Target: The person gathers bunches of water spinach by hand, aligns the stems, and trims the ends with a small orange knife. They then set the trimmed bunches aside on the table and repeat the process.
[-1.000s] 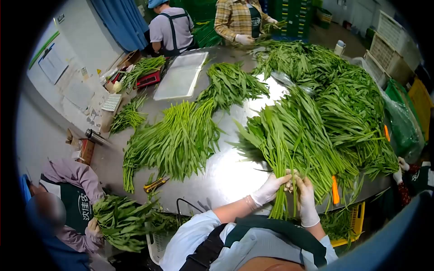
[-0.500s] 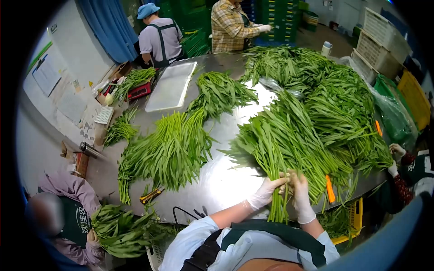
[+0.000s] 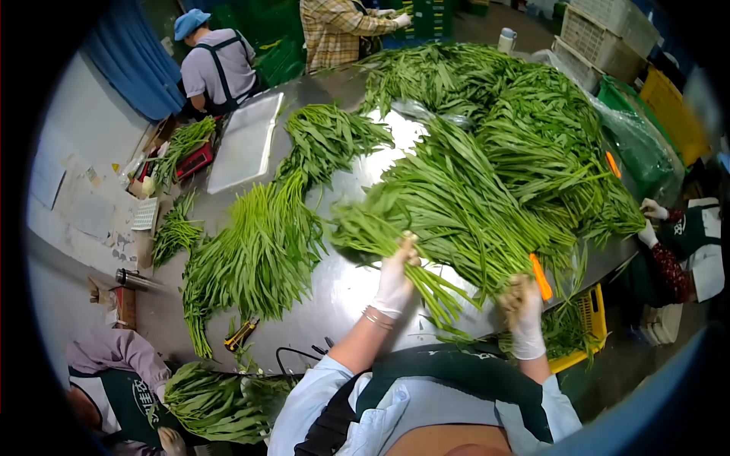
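My left hand (image 3: 397, 280), in a whitish glove, is closed around a small bunch of long-leaved greens (image 3: 372, 232), probably water spinach. The leaves point left and the cut stems stick out to the lower right, above the metal table. My right hand (image 3: 523, 315), also gloved, is at the stem ends of the large pile of greens (image 3: 471, 205). Its fingers are curled and slightly blurred; what they hold, if anything, is hidden. An orange-handled tool (image 3: 541, 277) lies on the stems just beside it.
Another heap of greens (image 3: 255, 251) lies on the metal table (image 3: 346, 304) to the left, near a yellow cutter (image 3: 241, 334). A yellow crate (image 3: 597, 319) stands below the table edge at right. Co-workers stand at left, right and the far side.
My left hand has swung the bunch leftward and tipped it from upright to nearly flat. My right hand has left the bunch and moved to the pile's stems. The camera view has shifted.
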Demonstrator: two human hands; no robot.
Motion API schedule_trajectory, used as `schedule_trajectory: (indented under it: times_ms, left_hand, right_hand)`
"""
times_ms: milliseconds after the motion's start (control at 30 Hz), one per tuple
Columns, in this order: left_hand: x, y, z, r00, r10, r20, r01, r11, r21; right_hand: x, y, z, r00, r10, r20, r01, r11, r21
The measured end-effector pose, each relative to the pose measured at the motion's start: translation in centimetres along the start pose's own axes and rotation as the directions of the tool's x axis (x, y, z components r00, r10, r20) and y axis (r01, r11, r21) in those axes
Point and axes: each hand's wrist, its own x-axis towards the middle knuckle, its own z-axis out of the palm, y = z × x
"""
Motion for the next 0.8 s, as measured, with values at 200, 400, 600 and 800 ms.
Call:
schedule_trajectory:
  times_ms: [200,400,600,800]
  left_hand:
    - [-0.5,2.0,0.3,0.999,0.042,0.018,-0.042,0.999,0.000]
    - [-1.0,0.1,0.7,0.994,-0.046,0.096,0.046,0.999,0.002]
    - [-2.4,-1.8,1.0,0.986,-0.093,0.138,0.076,0.989,0.128]
    - [-2.3,-1.4,0.4,0.986,-0.137,0.094,0.139,0.990,-0.015]
  right_hand:
    - [-0.2,-6.8,-15.0,0.953,-0.238,-0.190,-0.134,0.235,-0.963]
    - [-1.9,-6.8,-8.8,0.928,-0.365,0.070,0.046,-0.073,-0.996]
    - [-0.1,-0.5,2.5,0.942,0.017,0.335,0.265,0.577,-0.773]
    - [1.0,2.8,3.6,0.942,0.066,0.329,0.090,0.895,-0.436]
